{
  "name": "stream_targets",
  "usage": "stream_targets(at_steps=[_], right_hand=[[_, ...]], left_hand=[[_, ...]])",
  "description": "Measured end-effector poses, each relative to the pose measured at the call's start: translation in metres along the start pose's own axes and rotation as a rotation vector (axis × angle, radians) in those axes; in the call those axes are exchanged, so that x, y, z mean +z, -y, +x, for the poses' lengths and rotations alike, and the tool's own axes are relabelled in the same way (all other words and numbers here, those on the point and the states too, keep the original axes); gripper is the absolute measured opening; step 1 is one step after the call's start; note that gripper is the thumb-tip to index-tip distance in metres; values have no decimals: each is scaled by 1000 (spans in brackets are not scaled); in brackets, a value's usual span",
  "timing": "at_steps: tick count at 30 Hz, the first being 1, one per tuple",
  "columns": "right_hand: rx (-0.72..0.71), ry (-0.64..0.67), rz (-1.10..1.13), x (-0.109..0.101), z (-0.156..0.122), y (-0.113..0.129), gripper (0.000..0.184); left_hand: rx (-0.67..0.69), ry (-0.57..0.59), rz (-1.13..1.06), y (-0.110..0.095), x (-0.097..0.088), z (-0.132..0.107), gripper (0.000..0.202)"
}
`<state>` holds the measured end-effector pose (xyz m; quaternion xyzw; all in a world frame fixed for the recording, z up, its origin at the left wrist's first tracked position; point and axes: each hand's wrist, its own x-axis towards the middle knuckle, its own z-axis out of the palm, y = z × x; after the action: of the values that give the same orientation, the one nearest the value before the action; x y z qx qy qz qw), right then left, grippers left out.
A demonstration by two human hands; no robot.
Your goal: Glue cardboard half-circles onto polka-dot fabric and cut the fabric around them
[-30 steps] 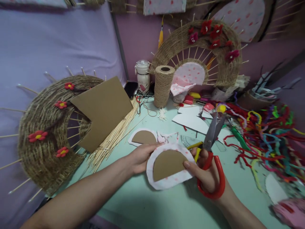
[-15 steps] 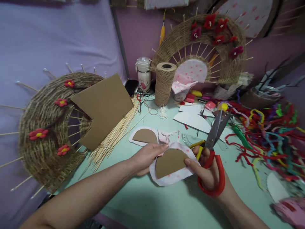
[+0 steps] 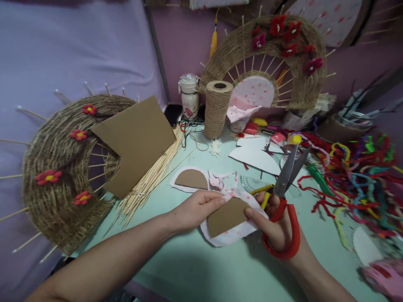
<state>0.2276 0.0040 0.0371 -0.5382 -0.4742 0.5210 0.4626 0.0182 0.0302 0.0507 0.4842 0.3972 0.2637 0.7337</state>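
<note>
Between my hands, above the table, is a brown cardboard half-circle (image 3: pixel 227 217) lying on a larger piece of spotted white fabric (image 3: pixel 220 240). My left hand (image 3: pixel 204 207) pinches the upper left edge, thumb on the cardboard. My right hand (image 3: pixel 273 224) grips the right edge between thumb and fingers, and the red-handled scissors (image 3: pixel 294 235) hang in the same hand, blades apart and pointing up and away. Just behind, a second cardboard half-circle (image 3: pixel 191 179) rests on its own white fabric piece. A thin fabric offcut (image 3: pixel 216 181) lies beside it.
On the left, a woven twine fan (image 3: pixel 63 167) carries a notched cardboard sheet (image 3: pixel 138 147) beside a bundle of thin sticks (image 3: pixel 151 180). A twine spool (image 3: pixel 217 111) and a jar (image 3: pixel 189 98) stand at the back. Tangled pipe cleaners (image 3: pixel 352 188) cover the right side.
My left hand has shifted slightly right, its thumb now further over the cardboard. The cardboard and fabric have moved a little right and tilted. My right hand still holds the scissors.
</note>
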Motion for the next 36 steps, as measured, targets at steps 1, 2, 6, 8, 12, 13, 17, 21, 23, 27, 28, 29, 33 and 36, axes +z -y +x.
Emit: stream_targets(at_steps=[1, 2, 6, 8, 12, 13, 17, 21, 23, 27, 28, 29, 33, 36], right_hand=[[4, 3, 2, 0, 0, 1, 41], [10, 9, 4, 0, 0, 1, 42], [16, 27, 8, 0, 0, 2, 42], [21, 53, 17, -2, -1, 2, 41], [22, 244, 10, -2, -7, 5, 37], [25, 305, -5, -2, -9, 5, 36], [55, 426, -89, 0, -13, 5, 29], [97, 392, -160, 0, -11, 7, 29], [127, 362, -182, 0, -9, 10, 32], [172, 313, -175, 3, -7, 15, 35], [177, 300, -175, 4, -7, 16, 35], [181, 287, -176, 5, -7, 16, 34], [168, 271, -172, 7, -6, 15, 32], [159, 274, -155, 6, -6, 14, 30]], left_hand=[[8, 5, 21, -2, 0, -1, 40], [13, 7, 33, -3, 0, -1, 40], [-31, -5, -72, -4, 0, 0, 34], [-100, -25, -279, -3, -1, 2, 32], [-319, -3, -552, -1, -3, 4, 33], [-371, 27, -531, 0, -3, 4, 33], [-469, 142, -357, 4, 1, 2, 32], [-433, 155, -314, 2, 3, -1, 44], [-377, 184, -271, 1, 2, -2, 44], [-285, 258, -124, 1, -2, -2, 45], [-264, 270, -76, 2, -4, -2, 46], [-239, 276, -18, 2, -5, -2, 46], [-142, 281, 195, 0, -8, -3, 47], [-164, 255, 171, 1, -5, -3, 46]])
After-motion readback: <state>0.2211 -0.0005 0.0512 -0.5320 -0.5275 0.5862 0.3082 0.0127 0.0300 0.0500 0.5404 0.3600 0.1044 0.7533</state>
